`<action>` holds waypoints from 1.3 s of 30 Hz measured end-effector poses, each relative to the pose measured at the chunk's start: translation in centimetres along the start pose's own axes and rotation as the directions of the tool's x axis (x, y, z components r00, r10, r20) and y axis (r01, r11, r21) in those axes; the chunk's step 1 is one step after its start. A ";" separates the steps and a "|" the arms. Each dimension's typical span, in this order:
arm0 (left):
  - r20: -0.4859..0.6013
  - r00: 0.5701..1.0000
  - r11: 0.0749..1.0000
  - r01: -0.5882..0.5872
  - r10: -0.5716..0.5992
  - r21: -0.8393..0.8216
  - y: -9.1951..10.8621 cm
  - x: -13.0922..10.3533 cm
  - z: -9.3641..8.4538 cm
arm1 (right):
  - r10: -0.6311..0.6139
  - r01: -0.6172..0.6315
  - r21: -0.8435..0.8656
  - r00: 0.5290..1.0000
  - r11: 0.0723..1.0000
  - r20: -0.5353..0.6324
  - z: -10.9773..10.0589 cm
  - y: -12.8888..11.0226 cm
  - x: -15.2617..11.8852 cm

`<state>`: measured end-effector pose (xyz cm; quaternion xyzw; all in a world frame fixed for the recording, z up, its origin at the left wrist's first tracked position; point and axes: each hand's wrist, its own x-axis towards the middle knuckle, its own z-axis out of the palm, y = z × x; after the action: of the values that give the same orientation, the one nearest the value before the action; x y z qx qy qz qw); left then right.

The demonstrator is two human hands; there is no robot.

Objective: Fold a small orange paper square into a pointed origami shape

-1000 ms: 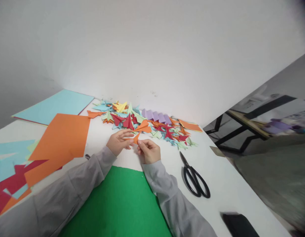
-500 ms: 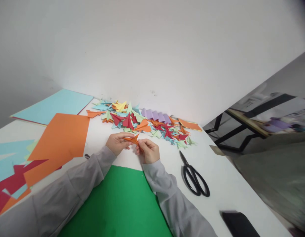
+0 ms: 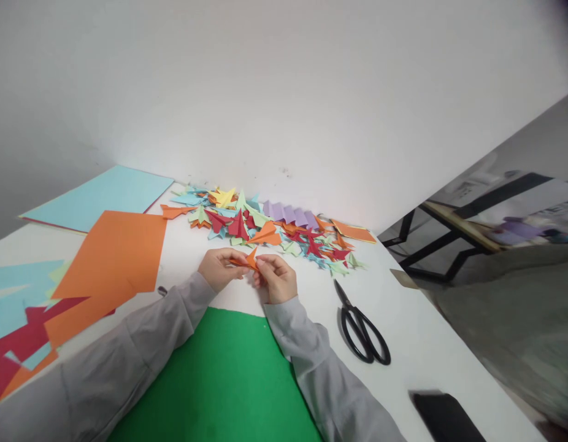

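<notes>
Both hands pinch one small folded orange paper [image 3: 251, 259] above the white table, just past the far edge of a green sheet [image 3: 219, 374]. My left hand [image 3: 218, 268] grips its left part, fingers closed on it. On the other side, my right hand [image 3: 278, 278] holds the right part between thumb and fingers; its lower fingertips are partly hidden. A pointed tip of the paper stands up between the hands. Beyond them lies a heap of folded paper planes in red, orange, yellow, green and blue, with one orange plane [image 3: 267, 234] nearest the hands.
Black-handled scissors [image 3: 364, 331] lie right of my right arm, with a black flat object [image 3: 447, 417] nearer. Orange sheets [image 3: 113, 252], a light blue sheet [image 3: 100, 195] and red scraps [image 3: 24, 337] are at left. A pleated purple strip [image 3: 291, 215] lies by the wall.
The orange paper has turned slightly between the fingers, and its tip now points more upward. Both hands have stayed almost in place.
</notes>
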<state>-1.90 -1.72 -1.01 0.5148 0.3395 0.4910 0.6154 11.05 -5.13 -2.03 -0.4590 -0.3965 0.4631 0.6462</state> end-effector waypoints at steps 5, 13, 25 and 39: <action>0.000 0.999 0.998 0.053 -0.053 0.035 0.3 -0.1 0.1 | -0.048 0.049 -0.034 0.998 0.998 0.033 0.0 0.1 -0.2; -0.011 0.997 0.996 0.075 -0.074 0.049 0.0 0.1 -0.1 | 0.002 0.003 -0.055 0.997 0.998 0.083 0.0 -0.3 -0.3; 0.079 0.983 0.986 0.166 -0.168 0.032 0.6 0.1 -0.3 | -0.039 0.043 -0.038 0.993 0.998 0.114 0.2 0.3 -0.4; 0.101 0.975 0.980 0.195 -0.197 0.030 0.6 0.2 -0.4 | 0.021 -0.019 -0.015 0.990 1.000 0.136 0.0 0.1 -0.3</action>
<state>-2.34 -1.39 -0.50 0.5097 0.3611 0.3970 0.6724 10.94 -5.38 -2.14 -0.4347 -0.4384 0.4971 0.6097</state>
